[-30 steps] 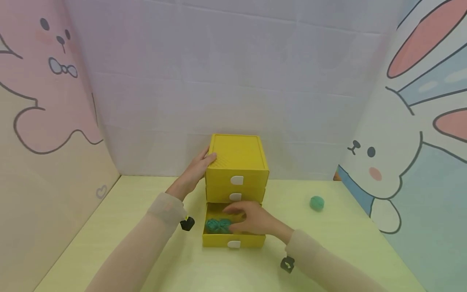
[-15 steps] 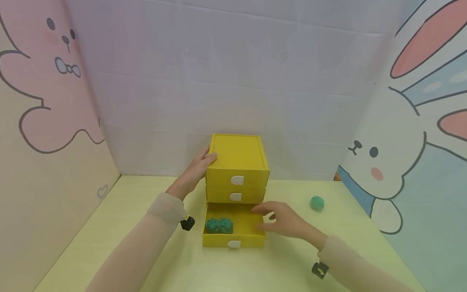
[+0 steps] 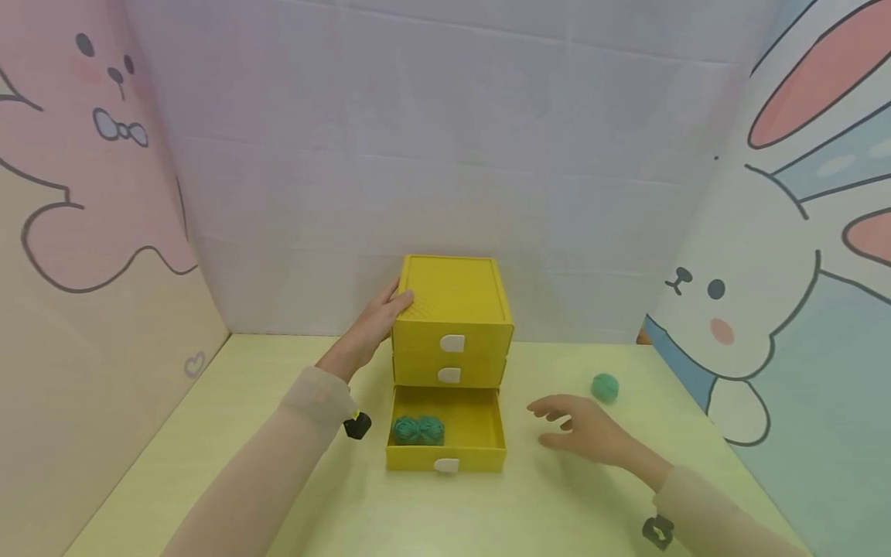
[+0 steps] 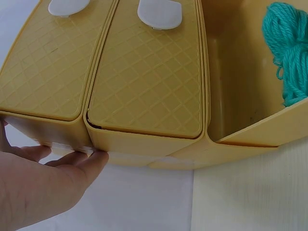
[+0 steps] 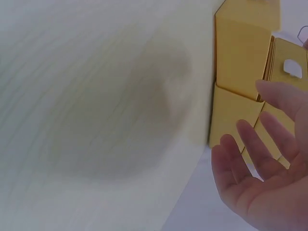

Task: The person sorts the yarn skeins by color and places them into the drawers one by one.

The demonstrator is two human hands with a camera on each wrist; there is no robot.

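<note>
A yellow cabinet of small drawers (image 3: 452,290) stands before me, its bottom drawer (image 3: 445,459) pulled out. Inside that drawer, at the left front, lies a teal skein of yarn (image 3: 418,431), tied in the middle; it also shows in the left wrist view (image 4: 291,53). My left hand (image 3: 369,329) rests on the cabinet's left side, thumb on the top edge; in the left wrist view the fingertips (image 4: 99,159) press the side wall. My right hand (image 3: 592,429) hovers right of the drawer, holding nothing, fingers spread and slightly bent.
A green ball of yarn (image 3: 605,387) lies on the pale table (image 3: 278,495), just behind my right hand. The two upper drawers, with white pull tabs (image 3: 452,343), are closed. Walls with cartoon animals flank the table, and a white curtain (image 3: 445,155) hangs at the back.
My right hand has come off the teal skein and out of the drawer, moving right over the table. The skein stays in the drawer. My left hand has kept its place.
</note>
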